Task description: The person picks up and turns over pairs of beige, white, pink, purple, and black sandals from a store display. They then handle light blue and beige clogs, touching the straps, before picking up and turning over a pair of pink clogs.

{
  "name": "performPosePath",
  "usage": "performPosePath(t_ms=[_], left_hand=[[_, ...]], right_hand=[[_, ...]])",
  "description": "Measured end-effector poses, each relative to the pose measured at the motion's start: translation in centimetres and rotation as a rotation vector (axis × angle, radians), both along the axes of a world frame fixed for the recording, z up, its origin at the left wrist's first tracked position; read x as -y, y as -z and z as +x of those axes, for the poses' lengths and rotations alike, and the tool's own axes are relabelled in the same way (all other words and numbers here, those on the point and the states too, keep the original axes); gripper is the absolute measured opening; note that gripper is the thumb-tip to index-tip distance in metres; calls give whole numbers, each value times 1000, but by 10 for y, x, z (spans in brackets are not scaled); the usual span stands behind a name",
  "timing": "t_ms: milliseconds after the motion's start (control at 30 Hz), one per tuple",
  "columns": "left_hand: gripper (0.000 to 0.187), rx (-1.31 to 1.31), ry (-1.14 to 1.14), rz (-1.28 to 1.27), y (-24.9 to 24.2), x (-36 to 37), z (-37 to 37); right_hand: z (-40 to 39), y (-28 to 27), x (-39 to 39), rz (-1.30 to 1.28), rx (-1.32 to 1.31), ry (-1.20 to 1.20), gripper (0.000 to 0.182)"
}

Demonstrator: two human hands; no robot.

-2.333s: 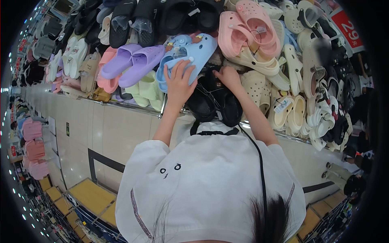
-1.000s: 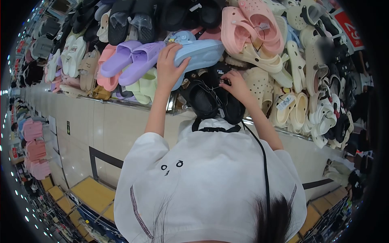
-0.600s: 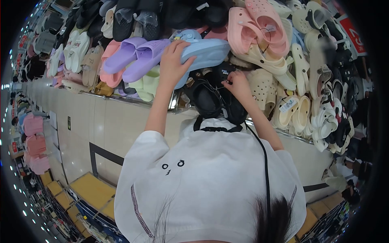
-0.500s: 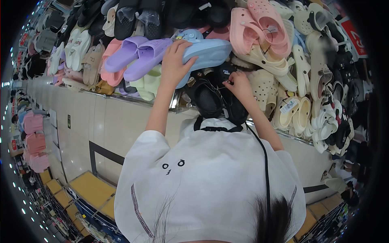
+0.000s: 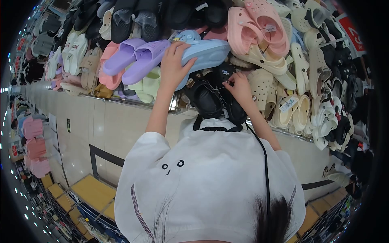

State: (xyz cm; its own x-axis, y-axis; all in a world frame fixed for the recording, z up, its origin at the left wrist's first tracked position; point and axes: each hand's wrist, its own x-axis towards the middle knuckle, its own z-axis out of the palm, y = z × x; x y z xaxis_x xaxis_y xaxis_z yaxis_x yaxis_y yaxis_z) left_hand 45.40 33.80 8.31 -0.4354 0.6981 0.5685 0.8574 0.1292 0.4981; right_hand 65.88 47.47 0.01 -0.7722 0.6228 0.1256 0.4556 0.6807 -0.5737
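My left hand point(image 5: 175, 65) is closed around one end of a light blue slipper point(image 5: 208, 53), thumb on the near side and fingers over the top. A blue charm-like ornament point(image 5: 187, 35) shows just beyond it. My right hand point(image 5: 239, 86) is at a pair of black clogs point(image 5: 206, 97) at the display's front edge. Its thumb and fingertips are pinched together over them, where a thin pale cord crosses; what lies between the fingertips is too small to tell. Purple slides point(image 5: 142, 60) lie left of my left hand.
Pink clogs point(image 5: 247, 34) rest on beige ones behind my right hand. Cream clogs with holes point(image 5: 261, 87) stand to its right. A metal rail point(image 5: 133, 100) edges the display. Black slippers point(image 5: 139, 20) sit farther back. Yellow-topped boxes point(image 5: 93, 190) stand behind on the tiled floor.
Both hands keep their places on the blue slipper and the black clogs. The view shifts very slightly; nothing else has visibly moved on the display.
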Motion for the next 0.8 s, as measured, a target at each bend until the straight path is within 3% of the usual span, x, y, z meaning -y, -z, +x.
performPosePath(t_ms=[200, 267, 300, 367, 500, 600, 667, 700, 767, 800], left_hand=[[38, 33, -6, -26, 0, 3, 3], [39, 8, -1, -6, 6, 4, 3], [41, -15, -6, 11, 9, 4, 4], [41, -22, -3, 17, 12, 6, 8], [43, -16, -10, 9, 17, 12, 12], [43, -29, -14, 20, 17, 12, 13], [42, -12, -16, 17, 17, 10, 12], [42, 4, -23, 17, 17, 10, 13], [41, 13, -21, 11, 16, 10, 13], [41, 20, -24, 11, 16, 10, 13]], right_hand=[[0, -2, -1, 9, 48, -7, 27], [3, 0, -5, 0, -246, -16, 33], [4, -2, -9, 7, -247, -7, 33], [10, -8, -23, 90, -442, 135, 38], [23, -33, -53, 262, -453, 341, 36], [30, -39, -58, 137, -425, 278, 36], [33, -37, -50, -71, -261, 80, 36], [36, -36, -43, -74, -259, 84, 36], [43, -35, -25, -7, -111, -235, 42], [48, -35, -14, -11, -107, -231, 42]])
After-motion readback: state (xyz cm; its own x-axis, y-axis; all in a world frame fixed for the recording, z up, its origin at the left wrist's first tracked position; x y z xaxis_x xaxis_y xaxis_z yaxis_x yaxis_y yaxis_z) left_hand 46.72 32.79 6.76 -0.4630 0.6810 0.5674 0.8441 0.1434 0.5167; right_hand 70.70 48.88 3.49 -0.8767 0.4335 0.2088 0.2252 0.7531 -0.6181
